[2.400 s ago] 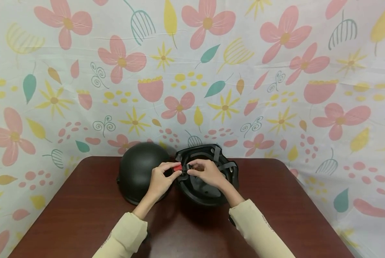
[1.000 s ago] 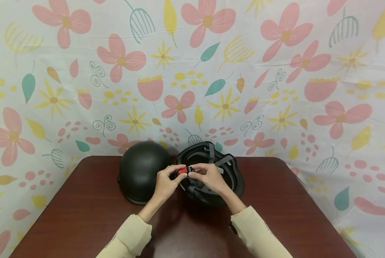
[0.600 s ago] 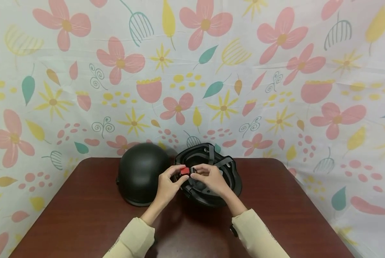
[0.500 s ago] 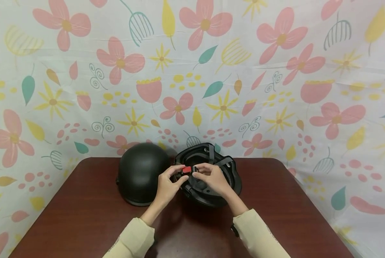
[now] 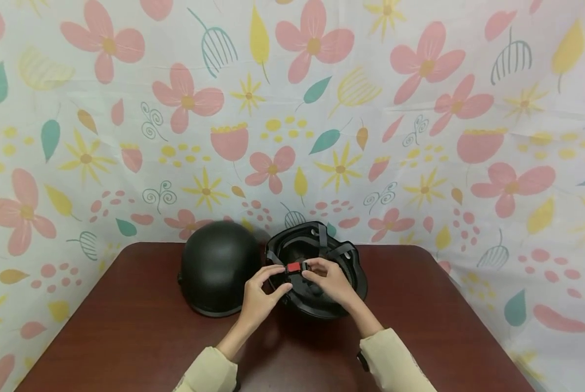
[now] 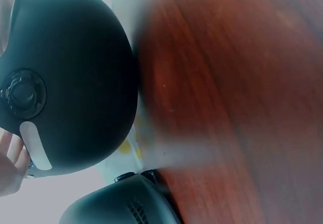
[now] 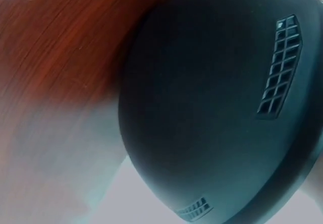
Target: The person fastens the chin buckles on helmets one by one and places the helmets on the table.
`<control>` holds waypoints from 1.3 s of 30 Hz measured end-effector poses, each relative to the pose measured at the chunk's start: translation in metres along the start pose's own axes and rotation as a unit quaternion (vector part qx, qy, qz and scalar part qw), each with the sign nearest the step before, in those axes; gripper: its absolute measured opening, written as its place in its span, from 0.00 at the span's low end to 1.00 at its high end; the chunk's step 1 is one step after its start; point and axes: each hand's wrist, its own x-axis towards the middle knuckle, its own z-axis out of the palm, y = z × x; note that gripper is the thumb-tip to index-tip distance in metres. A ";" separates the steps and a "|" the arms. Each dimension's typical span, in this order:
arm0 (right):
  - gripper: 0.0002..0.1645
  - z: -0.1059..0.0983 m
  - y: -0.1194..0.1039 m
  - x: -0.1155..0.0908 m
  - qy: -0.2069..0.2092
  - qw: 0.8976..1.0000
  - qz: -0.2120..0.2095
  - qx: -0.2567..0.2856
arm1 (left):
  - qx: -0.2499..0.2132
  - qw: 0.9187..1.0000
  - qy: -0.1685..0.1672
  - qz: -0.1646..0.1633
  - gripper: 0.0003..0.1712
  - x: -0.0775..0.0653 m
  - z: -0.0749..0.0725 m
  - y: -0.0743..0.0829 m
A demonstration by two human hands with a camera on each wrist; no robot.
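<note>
An upturned black helmet (image 5: 320,312) lies on the table, its padded inside and grey straps facing up. Over its opening is the chin strap buckle (image 5: 294,267), red in the middle with black ends. My right hand (image 5: 335,284) pinches the buckle's black right end between thumb and fingers. The fingertips of my left hand (image 5: 259,298) are right at the buckle's left end, while the thumb stands apart below. Part of a hand (image 6: 11,163) shows behind the helmet shell (image 6: 86,77) in the left wrist view. In the right wrist view, the helmet shell (image 7: 202,93) covers the hand's grip.
A second black helmet (image 5: 219,267) stands dome up close to the left of the upturned one. Both rest on a dark red-brown wooden table (image 5: 140,326). Behind the table hangs a floral cloth (image 5: 292,120).
The left hand pinched the red part of the buckle earlier; its thumb has since come away. The buckle has shifted right, its red face now uncovered. The right hand still holds the black end.
</note>
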 end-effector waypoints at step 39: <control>0.18 -0.052 0.026 -0.007 0.167 0.985 -0.023 -0.032 | 0.075 0.992 -0.080 0.066 0.28 0.006 -0.030 -0.024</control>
